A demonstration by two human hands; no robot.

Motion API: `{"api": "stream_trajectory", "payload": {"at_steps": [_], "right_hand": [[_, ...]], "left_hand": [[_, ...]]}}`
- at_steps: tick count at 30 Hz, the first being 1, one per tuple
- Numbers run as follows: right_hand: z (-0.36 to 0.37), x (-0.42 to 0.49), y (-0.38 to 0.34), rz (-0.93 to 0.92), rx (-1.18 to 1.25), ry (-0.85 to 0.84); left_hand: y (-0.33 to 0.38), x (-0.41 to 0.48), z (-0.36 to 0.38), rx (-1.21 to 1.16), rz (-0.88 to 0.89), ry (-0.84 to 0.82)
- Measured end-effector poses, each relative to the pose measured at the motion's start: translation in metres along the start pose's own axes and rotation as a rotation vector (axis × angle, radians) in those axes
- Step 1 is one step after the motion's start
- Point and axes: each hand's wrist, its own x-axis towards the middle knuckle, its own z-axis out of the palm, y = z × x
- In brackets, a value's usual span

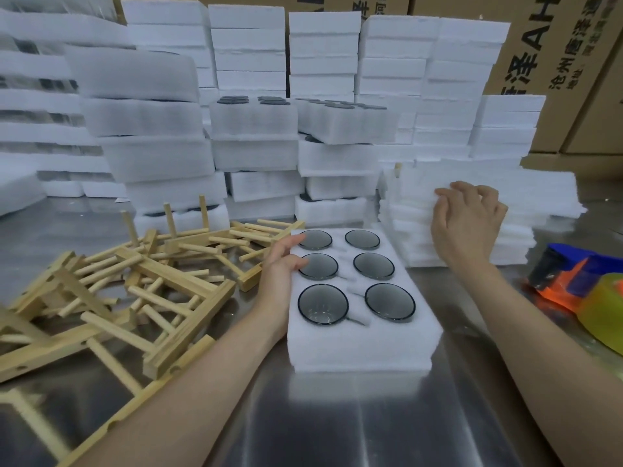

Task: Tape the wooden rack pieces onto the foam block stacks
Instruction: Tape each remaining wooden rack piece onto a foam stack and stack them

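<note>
Shiny metal surface (337,416), foam stacked high behind. Left hand (281,267) lies flat-fingered on the foam block (360,348) holding six glasses. Right hand (468,224) curls onto the foam sheets (539,197), gripping or not, can't tell. Wooden rack pieces (135,281) heaped left; tape dispenser (569,274) half cut off right.

Your steel worktop (337,426) | left edge: wooden rack pieces (135,284) lay heaped | near middle: foam block (357,345) held six glasses (323,304) | right edge: foam sheets (539,203), tape dispenser (566,274) | far edge: foam block stacks (256,136) stood
</note>
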Motion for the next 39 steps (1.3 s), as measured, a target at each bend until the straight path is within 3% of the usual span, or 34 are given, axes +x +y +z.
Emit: {"api": "stream_trajectory", "payload": {"at_steps": [11,21,25,28,30,32,35,37,39], "right_hand": [[-0.005,0.018,-0.011,0.111,-0.052,-0.114],[-0.013,0.02,-0.002,-0.054,-0.072,-0.069],[-0.056,0.042,-0.021,-0.085,0.081,0.174],[-0.103,0.054,-0.044,-0.126,0.448,0.483],[-0.125,0.04,-0.059,-0.077,0.726,0.592],[-0.125,0.012,-0.061,0.051,0.964,0.474],[-0.104,-0.022,-0.062,0.402,1.196,-0.057],[-0.084,-0.036,-0.062,0.483,1.137,-0.419],[-0.069,-0.044,-0.06,0.467,1.018,-0.54]], "left_hand": [[-0.007,-0.004,0.004,0.033,0.053,0.04],[-0.007,-0.002,0.003,0.041,0.03,0.02],[-0.007,-0.001,-0.001,-0.006,0.032,-0.02],[-0.004,-0.001,0.0,-0.077,0.017,-0.052],[-0.001,-0.003,0.002,-0.108,0.011,-0.07],[0.001,-0.003,0.002,-0.118,-0.003,-0.075],[0.003,-0.005,0.003,-0.154,-0.036,-0.065],[0.005,-0.007,0.003,-0.179,-0.058,-0.073],[0.005,-0.01,0.001,-0.242,-0.075,-0.14]]}}
